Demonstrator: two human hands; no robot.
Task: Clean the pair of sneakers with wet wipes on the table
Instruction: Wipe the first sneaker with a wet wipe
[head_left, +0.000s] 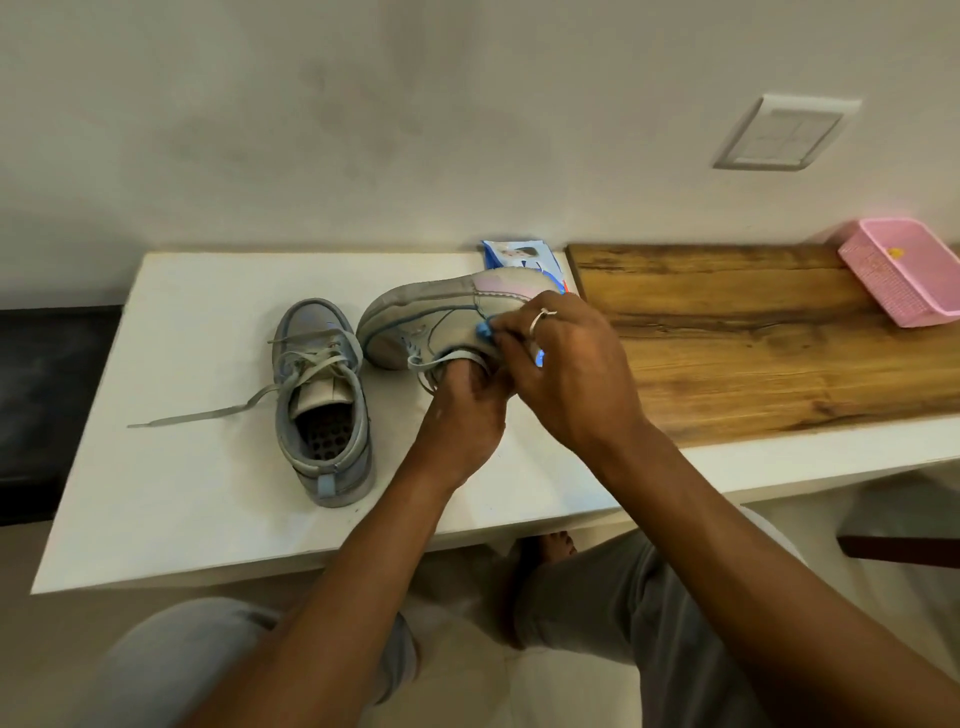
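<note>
Left hand (464, 415) grips tilted sneaker (436, 312) at opening; right hand (571, 369) pinches blue wipe (484, 329) against its side; mid-wipe, I judge; next: rub toward toe; other sneaker (322, 400) to follow.

White table (182, 493) pushed up to a plain pale wall (363, 130), the light soft and even.
Over the table's right part lies a wooden board (753, 353), grain running lengthwise, and a pink plastic basket (898, 270) sits at its far right end, near the wall. Up above the table's right end, a white switch plate (784, 135). Left of the table, something low and black (47, 405), too dim to name. Under the table, pale floor (457, 660); below its right end, a dark brown furniture edge (904, 540).
</note>
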